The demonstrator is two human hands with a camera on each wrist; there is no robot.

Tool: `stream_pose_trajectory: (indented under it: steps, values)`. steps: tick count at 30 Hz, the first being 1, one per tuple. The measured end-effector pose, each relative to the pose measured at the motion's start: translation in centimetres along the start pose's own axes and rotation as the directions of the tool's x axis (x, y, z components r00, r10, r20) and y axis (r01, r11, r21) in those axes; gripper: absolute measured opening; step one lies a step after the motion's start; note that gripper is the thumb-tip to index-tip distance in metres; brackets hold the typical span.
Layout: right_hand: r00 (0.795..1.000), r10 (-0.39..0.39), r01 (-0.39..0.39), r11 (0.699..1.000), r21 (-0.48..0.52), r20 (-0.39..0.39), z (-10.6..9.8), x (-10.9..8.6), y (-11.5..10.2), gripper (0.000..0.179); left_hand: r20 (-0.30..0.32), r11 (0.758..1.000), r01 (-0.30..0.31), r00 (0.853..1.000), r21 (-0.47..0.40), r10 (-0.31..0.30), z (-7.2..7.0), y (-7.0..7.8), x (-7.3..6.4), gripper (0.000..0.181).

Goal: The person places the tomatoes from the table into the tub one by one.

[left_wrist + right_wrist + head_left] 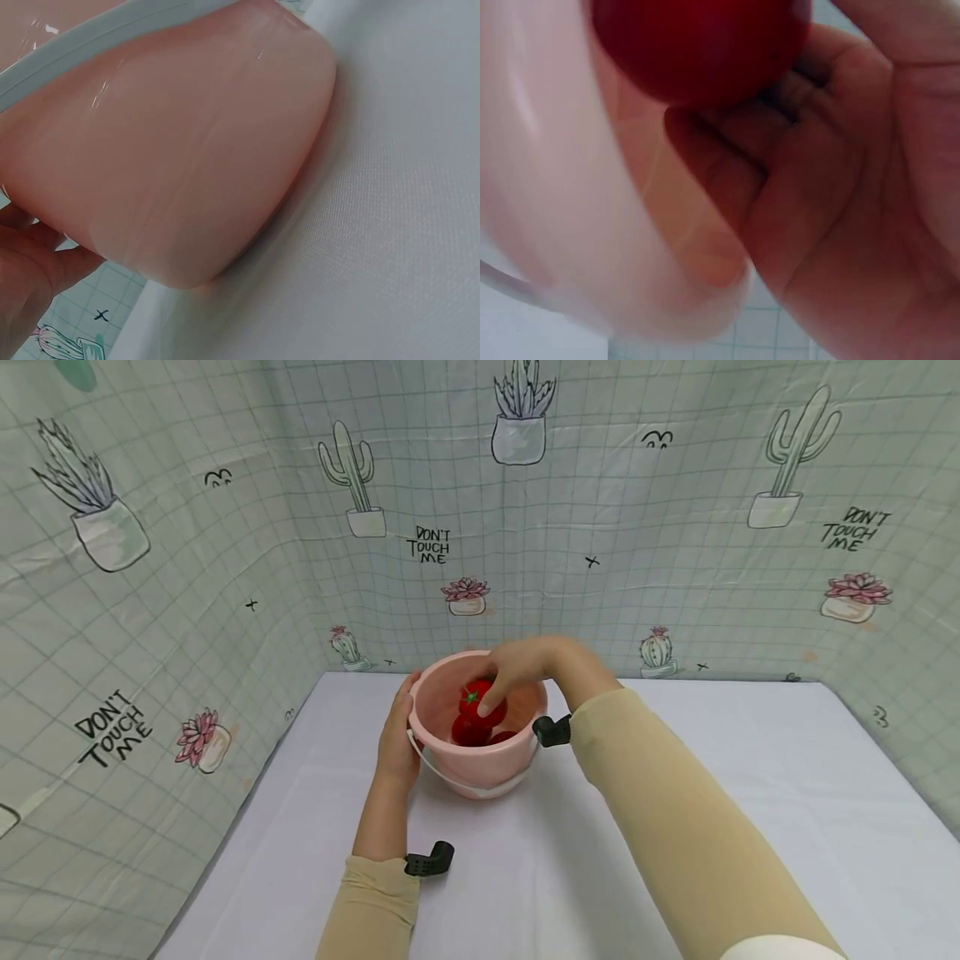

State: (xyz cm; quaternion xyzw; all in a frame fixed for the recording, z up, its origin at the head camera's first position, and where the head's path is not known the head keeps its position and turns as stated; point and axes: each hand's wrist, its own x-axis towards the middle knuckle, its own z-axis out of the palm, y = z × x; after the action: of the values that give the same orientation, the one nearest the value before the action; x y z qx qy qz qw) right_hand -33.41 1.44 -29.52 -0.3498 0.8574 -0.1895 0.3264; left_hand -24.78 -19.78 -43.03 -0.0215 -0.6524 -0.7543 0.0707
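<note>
A pink bucket (480, 767) with a white handle (480, 791) stands on the white table. My left hand (397, 739) rests against its left outer side, fingers extended along the wall; the left wrist view shows the fingers (75, 266) touching the bucket's outside. From the right, my right hand (517, 670) reaches over the rim and grips a red tomato (472, 697) with a green star-shaped top. In the right wrist view, that tomato (705, 49) lies at the fingers, by the bucket wall (547, 150). More tomatoes (470, 732) lie below it in the bucket, partly hidden.
The white table (720, 777) extends around the bucket. A checked cloth (585, 510) with cactus drawings hangs behind the table and along its sides. Black wrist cameras sit on the left wrist (430, 860) and right wrist (552, 732).
</note>
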Motion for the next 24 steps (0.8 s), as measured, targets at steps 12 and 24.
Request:
stream_pose_trajectory:
  steps: [12,24]
  values:
    - [0.991,0.103,-0.093,0.989,-0.111,0.084,0.3,1.0,-0.8,0.058,-0.006,1.000,0.003,1.000,-0.015,-0.003,0.2,-0.2,0.1,0.041]
    - [0.983,0.120,-0.121,0.993,-0.007,0.139,0.7,1.5,-0.8,0.054,0.016,1.000,0.019,1.000,0.008,-0.019,-0.1,0.5,-0.2,0.043]
